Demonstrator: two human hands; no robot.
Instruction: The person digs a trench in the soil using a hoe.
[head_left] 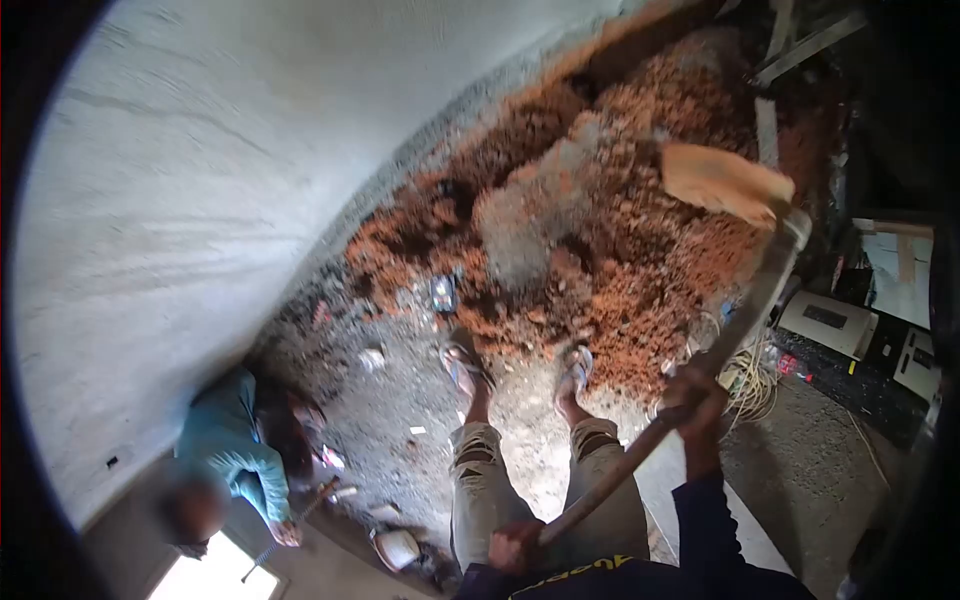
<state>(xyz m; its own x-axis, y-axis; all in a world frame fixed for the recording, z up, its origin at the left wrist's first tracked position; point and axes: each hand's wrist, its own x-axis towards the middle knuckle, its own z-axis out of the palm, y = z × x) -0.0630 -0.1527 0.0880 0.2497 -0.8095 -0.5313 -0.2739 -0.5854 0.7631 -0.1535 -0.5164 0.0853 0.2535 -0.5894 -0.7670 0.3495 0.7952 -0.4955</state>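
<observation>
A long-handled hoe (pixel 745 320) slants up to the right across the view. Its broad blade (pixel 725 182), orange with soil, hangs over the right part of a heap of loose reddish earth (pixel 640 270). My left hand (pixel 515 546) is wrapped round the lower end of the handle, in front of my thighs. Farther up the shaft, my right hand (pixel 695 402) is closed round it, slightly blurred. The blade looks raised above the heap, though its exact height is hard to judge. Grey, sandy material (pixel 530 215) covers the middle of the heap.
A pale wall (pixel 210 180) curves along the left. At lower left a person in a teal top (pixel 235 440) crouches, holding a thin rod. Coiled cable (pixel 750 385), white panels (pixel 828 323) and a board (pixel 730 510) lie at right. My sandalled feet stand at the heap's edge.
</observation>
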